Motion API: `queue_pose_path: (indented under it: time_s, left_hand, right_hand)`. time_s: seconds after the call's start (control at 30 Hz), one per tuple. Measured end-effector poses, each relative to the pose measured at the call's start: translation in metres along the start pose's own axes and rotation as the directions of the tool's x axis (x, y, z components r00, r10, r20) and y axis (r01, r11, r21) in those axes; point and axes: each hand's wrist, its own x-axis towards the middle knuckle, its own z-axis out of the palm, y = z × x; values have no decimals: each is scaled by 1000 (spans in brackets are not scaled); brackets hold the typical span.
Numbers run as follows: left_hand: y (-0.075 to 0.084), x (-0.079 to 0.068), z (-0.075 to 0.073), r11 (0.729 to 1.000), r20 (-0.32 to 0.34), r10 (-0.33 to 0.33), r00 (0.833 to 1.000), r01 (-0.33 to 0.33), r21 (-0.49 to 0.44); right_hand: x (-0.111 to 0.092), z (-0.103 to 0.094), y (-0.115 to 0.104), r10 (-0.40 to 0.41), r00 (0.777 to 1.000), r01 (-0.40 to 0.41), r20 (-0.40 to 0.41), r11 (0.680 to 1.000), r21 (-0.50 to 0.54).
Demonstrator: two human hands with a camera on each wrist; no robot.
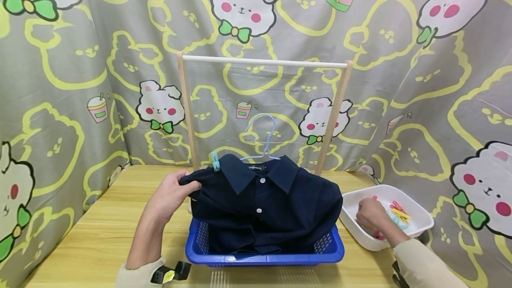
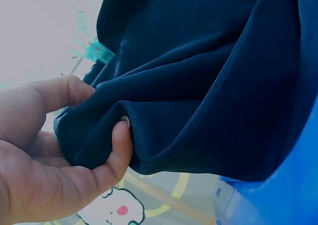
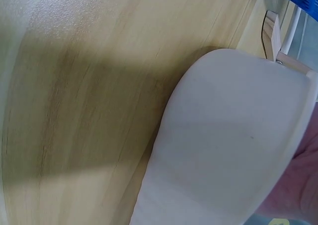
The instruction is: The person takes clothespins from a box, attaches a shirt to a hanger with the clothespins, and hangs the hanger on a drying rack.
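A navy collared shirt (image 1: pixel 288 212) with white buttons is on a pale blue hanger (image 1: pixel 266 149), its lower part bunched in a blue basket (image 1: pixel 268 259). My left hand (image 1: pixel 170 194) pinches the shirt at its left shoulder or sleeve; dark folds pass between thumb and fingers in the left wrist view. Close to that hand, a light blue clothespin (image 1: pixel 215 162) clips the shirt beside the collar. My right hand (image 1: pixel 372 214) is down inside a white plastic tub (image 1: pixel 427 222) among coloured clothespins (image 1: pixel 400 213). Its fingers are curled, and their tips are hidden.
A wooden rack (image 1: pixel 186 110) with a white crossbar (image 1: pixel 264 61) stands behind the basket. Everything stands on a wood-grain table (image 1: pixel 108 208). Patterned curtains (image 1: pixel 360 101) enclose the back and sides.
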Motion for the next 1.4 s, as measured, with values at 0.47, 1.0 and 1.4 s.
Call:
queue_pose_path:
  time_s: [0.47, 1.0, 1.4]
  left_hand:
    - [-2, 0, 0, 1000, 12, 0, 1000, 0, 4]
    - [-1, 0, -1, 1000, 11, -9, 1000, 9, 4]
    - [-1, 0, -1, 1000, 15, -10, 1000, 10, 6]
  right_hand:
    - [0, -13, 1, 39, 997, -34, -72, 997, 66]
    - [-1, -53, -16, 4, 989, 10, -146, 995, 97]
    - [-6, -76, -43, -3, 982, 29, -190, 991, 132]
